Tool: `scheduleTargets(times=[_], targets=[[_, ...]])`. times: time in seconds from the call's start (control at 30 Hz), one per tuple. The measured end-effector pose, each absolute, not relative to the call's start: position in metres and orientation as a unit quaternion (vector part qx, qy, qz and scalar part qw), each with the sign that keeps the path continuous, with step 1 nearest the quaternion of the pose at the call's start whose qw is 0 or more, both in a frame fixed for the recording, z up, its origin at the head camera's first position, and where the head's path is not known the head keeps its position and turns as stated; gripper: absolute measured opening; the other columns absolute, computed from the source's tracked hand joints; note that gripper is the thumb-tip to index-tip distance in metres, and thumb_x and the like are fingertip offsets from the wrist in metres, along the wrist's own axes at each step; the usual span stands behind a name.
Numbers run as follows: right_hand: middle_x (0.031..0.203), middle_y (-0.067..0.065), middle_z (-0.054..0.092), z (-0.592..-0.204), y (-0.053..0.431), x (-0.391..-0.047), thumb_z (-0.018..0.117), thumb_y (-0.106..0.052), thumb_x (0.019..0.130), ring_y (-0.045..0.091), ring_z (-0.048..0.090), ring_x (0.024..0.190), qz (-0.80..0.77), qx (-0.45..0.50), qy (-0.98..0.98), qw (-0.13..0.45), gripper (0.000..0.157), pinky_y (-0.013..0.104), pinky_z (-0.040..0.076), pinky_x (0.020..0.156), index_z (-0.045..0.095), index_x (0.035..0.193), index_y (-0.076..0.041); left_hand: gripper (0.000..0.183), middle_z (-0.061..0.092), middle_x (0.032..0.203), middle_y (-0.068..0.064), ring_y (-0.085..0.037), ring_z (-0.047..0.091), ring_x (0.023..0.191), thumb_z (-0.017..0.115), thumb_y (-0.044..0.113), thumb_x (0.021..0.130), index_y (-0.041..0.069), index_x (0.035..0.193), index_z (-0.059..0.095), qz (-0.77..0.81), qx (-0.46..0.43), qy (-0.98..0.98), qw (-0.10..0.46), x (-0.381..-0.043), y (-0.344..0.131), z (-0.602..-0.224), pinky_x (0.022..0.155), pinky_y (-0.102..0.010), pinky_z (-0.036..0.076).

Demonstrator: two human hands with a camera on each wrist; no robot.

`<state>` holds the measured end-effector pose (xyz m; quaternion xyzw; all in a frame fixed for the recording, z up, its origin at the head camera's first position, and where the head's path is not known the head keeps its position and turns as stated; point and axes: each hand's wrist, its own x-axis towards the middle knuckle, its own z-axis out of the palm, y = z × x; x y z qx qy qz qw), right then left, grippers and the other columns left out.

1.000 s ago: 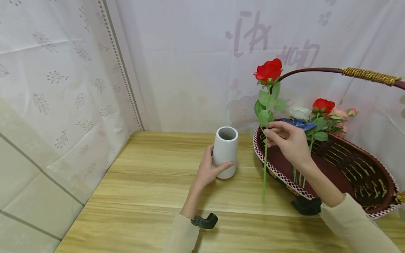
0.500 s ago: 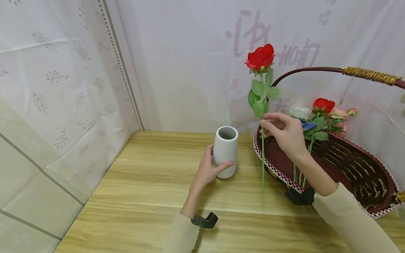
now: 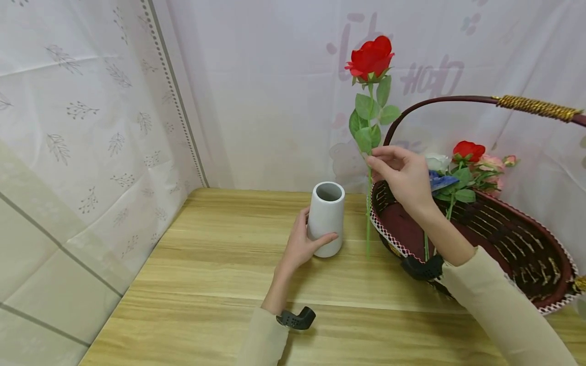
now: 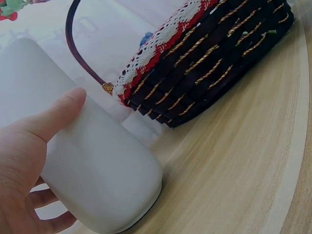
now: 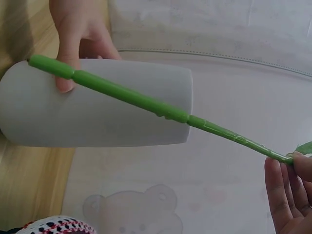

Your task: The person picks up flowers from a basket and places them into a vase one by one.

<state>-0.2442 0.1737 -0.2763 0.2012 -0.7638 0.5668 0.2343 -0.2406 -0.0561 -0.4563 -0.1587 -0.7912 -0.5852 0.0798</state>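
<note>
A white vase (image 3: 327, 218) stands upright on the wooden table, its mouth facing up. My left hand (image 3: 299, 244) grips its lower side, the thumb across the front; the left wrist view shows the same hold on the vase (image 4: 97, 161). Between thumb and fingertips my right hand (image 3: 405, 175) pinches the green stem of a red rose (image 3: 371, 58), just beneath its leaves. The rose is upright, right of the vase, with its bloom high above the rim. In the right wrist view the bare stem (image 5: 131, 97) crosses in front of the vase, its lower end below the mouth.
A dark woven basket (image 3: 540, 223) with lace trim and a tall arched handle (image 3: 458, 98) stands on the right. Inside lean another red rose (image 3: 468, 150), a white flower (image 3: 438, 161), a blue flower (image 3: 441, 180) and pink flowers (image 3: 491, 163). Printed curtains hang behind and left.
My right hand has lifted the rose upward and a little to the left, away from the basket and nearer the vase. The left hand and vase have stayed in place.
</note>
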Motion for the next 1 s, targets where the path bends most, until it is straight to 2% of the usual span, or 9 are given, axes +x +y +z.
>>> scheduleTargets(times=[0.27,0.5,0.73,1.0], targets=[[0.085,0.004,0.072,-0.265,0.163,-0.252,0.072,-0.013,0.095,0.013,0.067,0.066,0.569,0.208,-0.758,0.242,0.022,0.025,0.058,0.065,0.07,0.108,0.006,0.088,0.05,0.14,-0.001,-0.018,0.049,0.127,0.088,0.038,0.079,0.021,0.149,0.038,-0.587,-0.159,-0.79,0.08,-0.239,-0.056,-0.456,0.104,-0.046,0.043],[0.085,0.001,0.073,-0.251,0.152,-0.257,0.072,-0.011,0.095,0.012,0.067,0.066,0.568,0.213,-0.759,0.236,0.024,0.023,0.057,0.065,0.071,0.11,0.007,0.086,0.05,0.139,-0.001,-0.018,0.05,0.126,0.088,0.036,0.08,0.019,0.148,0.038,-0.586,-0.163,-0.79,0.084,-0.24,-0.055,-0.456,0.103,-0.046,0.044],[0.088,0.011,0.072,-0.237,0.139,-0.264,0.073,-0.013,0.095,0.012,0.066,0.065,0.555,0.223,-0.765,0.238,0.023,0.024,0.057,0.064,0.072,0.108,0.006,0.086,0.05,0.139,-0.002,-0.018,0.05,0.126,0.088,0.036,0.08,0.019,0.148,0.038,-0.588,-0.164,-0.787,0.085,-0.242,-0.055,-0.456,0.104,-0.046,0.044],[0.09,0.012,0.071,-0.228,0.127,-0.274,0.072,-0.015,0.095,0.012,0.066,0.064,0.548,0.215,-0.771,0.242,0.021,0.024,0.057,0.062,0.071,0.105,0.003,0.087,0.051,0.138,-0.002,-0.018,0.051,0.125,0.088,0.036,0.079,0.018,0.148,0.039,-0.588,-0.164,-0.788,0.082,-0.241,-0.056,-0.456,0.103,-0.046,0.044]])
